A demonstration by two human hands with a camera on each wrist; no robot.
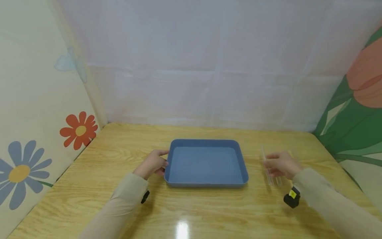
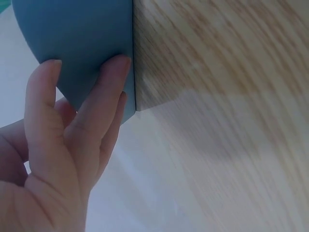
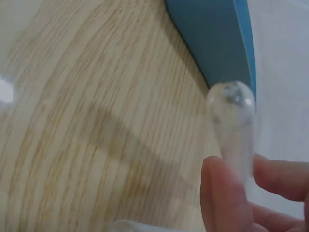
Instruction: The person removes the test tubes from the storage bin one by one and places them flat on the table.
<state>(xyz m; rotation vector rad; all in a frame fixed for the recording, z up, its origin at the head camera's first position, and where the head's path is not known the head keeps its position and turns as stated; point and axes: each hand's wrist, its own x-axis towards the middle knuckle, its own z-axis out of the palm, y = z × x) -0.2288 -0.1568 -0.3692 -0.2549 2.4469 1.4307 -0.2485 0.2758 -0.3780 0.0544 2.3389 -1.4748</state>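
A shallow blue tray (image 1: pixel 206 166) stands on the wooden table. At its left side is my left hand (image 1: pixel 153 163), its fingertips touching the outside of the tray wall (image 2: pixel 82 34). My right hand (image 1: pixel 282 165), to the right of the tray, pinches a clear test tube (image 3: pixel 232 113) between thumb and fingers, the rounded end pointing away from the hand. Beneath that hand lies another clear tube (image 1: pixel 279 180), partly hidden by the fingers. Its near end (image 3: pixel 137 226) shows at the bottom of the right wrist view.
The wooden table (image 1: pixel 209 212) runs back to a pale cloth wall (image 1: pixel 191 83). Flower-printed panels flank it, with a red flower (image 1: pixel 80 130) on the left one and green leaves (image 1: pixel 358 132) on the right one.
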